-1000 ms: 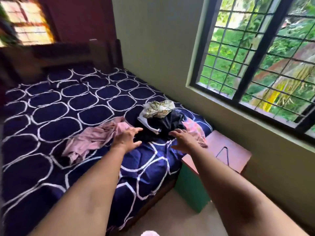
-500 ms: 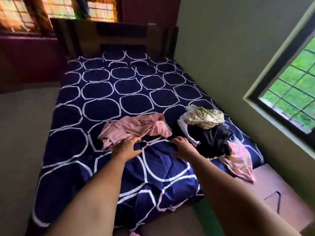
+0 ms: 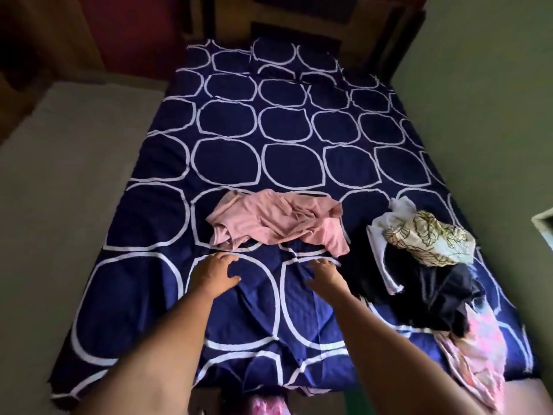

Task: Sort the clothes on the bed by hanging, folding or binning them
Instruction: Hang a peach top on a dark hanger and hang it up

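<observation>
The bed carried a crumpled pink top; left hand and right hand were just short of it, fingers apart, empty. Next, probably: grip its near hem.

One wide-angle view is taken from head height at the foot of the bed covered in a navy sheet with white rings. It is aimed forward and steeply down toward the dark headboard, and the near edge is seen close.

Leaf-print cloth partly hides the black garment; the bottom edge cuts off a pink item.
</observation>
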A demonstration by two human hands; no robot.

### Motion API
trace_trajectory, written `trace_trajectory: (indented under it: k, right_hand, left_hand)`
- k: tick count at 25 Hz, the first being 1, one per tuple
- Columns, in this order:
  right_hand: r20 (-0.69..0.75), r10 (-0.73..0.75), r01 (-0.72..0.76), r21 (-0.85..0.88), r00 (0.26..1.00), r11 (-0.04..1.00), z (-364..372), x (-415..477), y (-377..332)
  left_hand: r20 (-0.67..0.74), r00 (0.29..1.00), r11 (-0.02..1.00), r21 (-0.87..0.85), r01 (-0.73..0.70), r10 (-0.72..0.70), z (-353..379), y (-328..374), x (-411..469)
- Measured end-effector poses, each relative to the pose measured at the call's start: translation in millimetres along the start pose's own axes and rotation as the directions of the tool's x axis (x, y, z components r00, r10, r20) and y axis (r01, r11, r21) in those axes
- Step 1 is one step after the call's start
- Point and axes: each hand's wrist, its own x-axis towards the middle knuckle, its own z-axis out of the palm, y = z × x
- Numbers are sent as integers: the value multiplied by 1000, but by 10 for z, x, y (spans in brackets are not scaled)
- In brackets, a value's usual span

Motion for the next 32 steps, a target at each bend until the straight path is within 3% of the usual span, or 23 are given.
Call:
trace_trajectory:
  k: [5,11,15,17,20,22,24,25,27,29,30,31,32]
  right_hand:
    - [1,-61,61,-58,998,996,315,614,-185]
    - [-103,-150,134,-151,983,979,598,1488,1]
    - [24,-307,289,-414,952,864,877,2023,202]
    - [70,-312,303,-504,948,809,955,2191,242]
    - [-43,-283,227,-491,958,841,1025,2257,153]
    - [-219,-316,210,-402,923,891,1062,2178,84]
    - [-231,-318,224,-358,919,906,1080,1943,93]
    - [-200,-306,235,-313,931,920,1094,1780,155]
    - [64,-251,258,-139,966,956,1301,1491,320]
    - [272,-242,260,-29,931,965,1398,1059,473]
    - [462,-155,133,81,873,988,1304,790,467]
    - [559,-111,56,114,822,992,1300,613,459]
    - [600,-117,73,97,792,993,1124,409,291]
  left_hand:
    - [6,979,979,-20,203,-202,412,-417,133]
    - [-48,962,951,-173,255,-267,997,-796,555]
    - [-85,935,917,-242,317,-346,1273,-940,1075]
    - [-123,931,907,-301,295,-344,1343,-1016,1291]
    - [-196,906,900,-310,305,-374,1302,-1039,1439]
    - [-227,880,891,-293,347,-417,1259,-954,1409]
    - [-230,863,877,-294,380,-450,1223,-786,1311]
    - [-211,858,866,-301,398,-468,1209,-689,1252]
    - [-140,853,838,-321,442,-503,1147,-481,1149]
    - [-55,882,826,-382,415,-469,978,-247,1028]
    - [6,902,803,-453,387,-431,863,-124,961]
    - [89,918,769,-520,373,-385,749,-19,893]
    - [167,931,738,-571,360,-325,619,61,834]
